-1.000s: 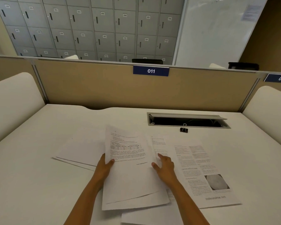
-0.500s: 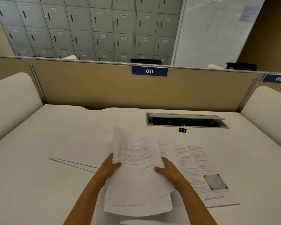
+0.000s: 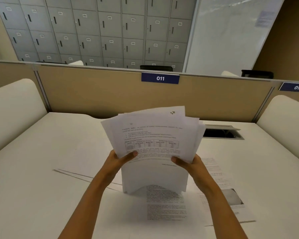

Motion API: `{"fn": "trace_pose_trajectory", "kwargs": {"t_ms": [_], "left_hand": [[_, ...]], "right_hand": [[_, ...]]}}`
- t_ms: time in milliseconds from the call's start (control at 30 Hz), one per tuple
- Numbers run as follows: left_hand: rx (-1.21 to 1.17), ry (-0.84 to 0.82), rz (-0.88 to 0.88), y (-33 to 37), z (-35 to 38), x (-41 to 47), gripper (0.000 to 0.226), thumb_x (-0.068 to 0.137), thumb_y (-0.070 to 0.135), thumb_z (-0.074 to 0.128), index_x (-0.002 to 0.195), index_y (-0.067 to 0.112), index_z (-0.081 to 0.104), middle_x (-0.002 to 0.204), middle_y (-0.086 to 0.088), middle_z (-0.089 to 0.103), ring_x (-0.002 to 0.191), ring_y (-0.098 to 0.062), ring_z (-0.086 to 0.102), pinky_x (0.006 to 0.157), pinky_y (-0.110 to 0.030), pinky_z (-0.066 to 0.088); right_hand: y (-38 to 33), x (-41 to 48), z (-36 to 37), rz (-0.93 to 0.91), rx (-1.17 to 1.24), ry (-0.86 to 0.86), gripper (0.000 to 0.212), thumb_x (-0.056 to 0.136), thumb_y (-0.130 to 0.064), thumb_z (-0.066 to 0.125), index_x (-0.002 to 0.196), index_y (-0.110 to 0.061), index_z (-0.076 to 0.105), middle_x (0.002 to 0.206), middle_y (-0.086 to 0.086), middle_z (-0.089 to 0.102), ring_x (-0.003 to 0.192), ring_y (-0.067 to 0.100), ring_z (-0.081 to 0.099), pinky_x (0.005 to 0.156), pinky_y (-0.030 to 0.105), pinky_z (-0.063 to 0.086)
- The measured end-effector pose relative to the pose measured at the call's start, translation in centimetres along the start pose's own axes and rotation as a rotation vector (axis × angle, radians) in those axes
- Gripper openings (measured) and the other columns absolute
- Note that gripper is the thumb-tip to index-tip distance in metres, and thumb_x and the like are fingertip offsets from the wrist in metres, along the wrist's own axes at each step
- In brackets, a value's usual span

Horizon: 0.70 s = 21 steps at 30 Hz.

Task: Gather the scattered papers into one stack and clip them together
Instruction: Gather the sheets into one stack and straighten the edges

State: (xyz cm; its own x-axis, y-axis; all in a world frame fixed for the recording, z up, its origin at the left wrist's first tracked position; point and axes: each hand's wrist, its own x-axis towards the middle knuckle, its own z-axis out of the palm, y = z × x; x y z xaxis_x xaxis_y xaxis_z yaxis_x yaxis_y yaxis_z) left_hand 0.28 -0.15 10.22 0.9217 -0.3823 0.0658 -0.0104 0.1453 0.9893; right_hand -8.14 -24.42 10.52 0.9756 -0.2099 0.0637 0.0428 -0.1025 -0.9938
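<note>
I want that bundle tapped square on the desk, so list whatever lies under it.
One printed sheet lies flat on the desk directly below the bundle held by the left hand and right hand. Nothing else visible is in the way.

Slender bare left forearm [image 3: 95, 195] and right forearm [image 3: 212, 195], bare left grip [image 3: 119, 160], right grip [image 3: 188, 161]

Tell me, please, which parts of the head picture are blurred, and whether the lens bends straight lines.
Head view: the held papers are smeared by motion, print unreadable; the printed sheet on the desk below them is soft too, while the 011 label is sharp. Head view again: the wide lens fans the lockers outward toward the top, and the partition rail runs slanted.
</note>
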Motion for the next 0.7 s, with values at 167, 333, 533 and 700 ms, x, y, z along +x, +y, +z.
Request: {"fn": "trace_pose_trajectory", "kwargs": {"t_ms": [167, 333, 533, 700], "left_hand": [[0.081, -0.119, -0.036, 1.1, 0.1, 0.4, 0.073, 0.044, 0.05, 0.083, 0.11, 0.033, 0.058, 0.103, 0.007, 0.071, 0.096, -0.018, 0.067, 0.078, -0.038, 0.059], [0.096, -0.1, -0.016, 1.7, 0.0, 0.9, 0.049, 0.055, 0.039, 0.079, 0.101, 0.038, 0.062, 0.096, 0.01, 0.072, 0.09, -0.02, 0.069, 0.07, -0.036, 0.06], [0.078, -0.079, -0.011, 1.3, 0.1, 0.8, 0.036, 0.059, 0.036, 0.075, 0.092, 0.046, 0.067, 0.095, 0.009, 0.073, 0.087, -0.017, 0.071, 0.066, -0.036, 0.059], [0.062, -0.092, -0.006, 1.1, 0.0, 1.0, 0.041, 0.061, 0.032, 0.075, 0.1, 0.036, 0.064, 0.096, 0.008, 0.073, 0.089, -0.018, 0.07, 0.067, -0.037, 0.06]], "right_hand": [[-0.9, 0.1, -0.9, 0.049, -0.018, -0.197, 0.053, 0.064, -0.031, 0.082, 0.108, -0.05, 0.061, 0.11, -0.013, 0.069, 0.105, 0.007, 0.064, 0.074, 0.025, 0.057], [-1.4, 0.1, -0.7, 0.038, -0.076, -0.186, 0.053, 0.066, -0.025, 0.083, 0.111, -0.043, 0.06, 0.11, -0.01, 0.069, 0.108, 0.018, 0.063, 0.084, 0.035, 0.058], [-6.4, -1.6, -0.1, -0.355, -0.219, 0.269, 0.09, 0.069, -0.044, 0.073, 0.144, -0.036, 0.023, 0.145, -0.01, 0.039, 0.13, 0.008, 0.042, 0.107, 0.037, 0.039], [-13.7, -3.1, 3.3, -0.922, -0.794, 0.47, 0.067, 0.092, -0.054, 0.041, 0.145, -0.016, 0.024, 0.153, -0.004, 0.026, 0.142, 0.009, 0.021, 0.116, 0.037, 0.021]]}}
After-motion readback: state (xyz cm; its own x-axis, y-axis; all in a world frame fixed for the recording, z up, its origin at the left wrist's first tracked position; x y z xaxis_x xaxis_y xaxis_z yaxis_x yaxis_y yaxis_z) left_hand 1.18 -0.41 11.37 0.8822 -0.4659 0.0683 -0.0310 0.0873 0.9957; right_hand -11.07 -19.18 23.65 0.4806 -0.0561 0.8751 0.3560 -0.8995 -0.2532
